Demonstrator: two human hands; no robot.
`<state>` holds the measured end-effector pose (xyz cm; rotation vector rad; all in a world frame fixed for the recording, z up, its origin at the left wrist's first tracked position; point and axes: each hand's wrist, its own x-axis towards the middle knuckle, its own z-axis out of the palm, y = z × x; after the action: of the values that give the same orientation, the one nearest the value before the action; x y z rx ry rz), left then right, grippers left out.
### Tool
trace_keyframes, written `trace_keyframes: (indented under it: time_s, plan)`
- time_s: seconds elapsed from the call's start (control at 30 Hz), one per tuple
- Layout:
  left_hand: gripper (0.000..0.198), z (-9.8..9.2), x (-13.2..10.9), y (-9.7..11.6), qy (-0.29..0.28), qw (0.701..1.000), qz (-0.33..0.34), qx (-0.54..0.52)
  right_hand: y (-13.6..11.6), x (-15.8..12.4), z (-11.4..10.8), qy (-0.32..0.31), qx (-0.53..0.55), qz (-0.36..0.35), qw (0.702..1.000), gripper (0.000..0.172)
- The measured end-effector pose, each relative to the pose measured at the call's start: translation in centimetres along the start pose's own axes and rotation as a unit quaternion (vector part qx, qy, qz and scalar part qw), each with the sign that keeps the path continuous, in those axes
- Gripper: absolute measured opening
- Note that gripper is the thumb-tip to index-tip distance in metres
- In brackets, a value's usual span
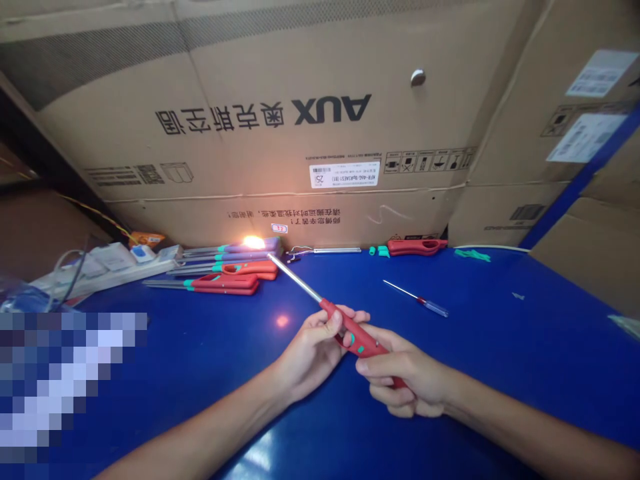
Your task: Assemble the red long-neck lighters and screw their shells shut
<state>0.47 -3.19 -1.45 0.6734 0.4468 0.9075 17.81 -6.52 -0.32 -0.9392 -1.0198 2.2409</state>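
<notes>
The left hand (310, 357) and right hand (407, 380) close their fingers (383, 365) around a red gas lighter (357, 333), so the flame (253, 242) at its long metal tip (295, 277) stays far from them.

A blue tabletop (500, 353) runs up to a large cardboard carton (280, 160) printed upside down with the AUX logo and Chinese text, with a second carton (565, 200) beside it on the right. Along the back edge lie several long-nosed utility lighters, the nearest a red one with a teal band (225, 283), then a bare red lighter handle (417, 247), teal plastic bits (383, 251), and a thin metal tube with fine wires (330, 251). A small screwdriver (430, 304) with a clear handle lies apart on the blue surface, and a white power strip (105, 270) sits at the far left
</notes>
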Motion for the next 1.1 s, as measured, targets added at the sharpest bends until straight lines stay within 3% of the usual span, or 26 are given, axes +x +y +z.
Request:
trace_keyframes:
  time_s: [0.2,1.1]
  plan:
    - [0.023,0.09,-0.1,0.04,-0.007,1.0,0.002,-0.002,0.04,0.19,-0.24,-0.009,-0.006,-0.002,1.0,0.056]
    - [0.022,0.27,-0.11,0.19,-0.012,1.0,-0.001,0.002,-0.22,-0.01,-0.06,0.002,-0.019,0.016,1.0,0.05]
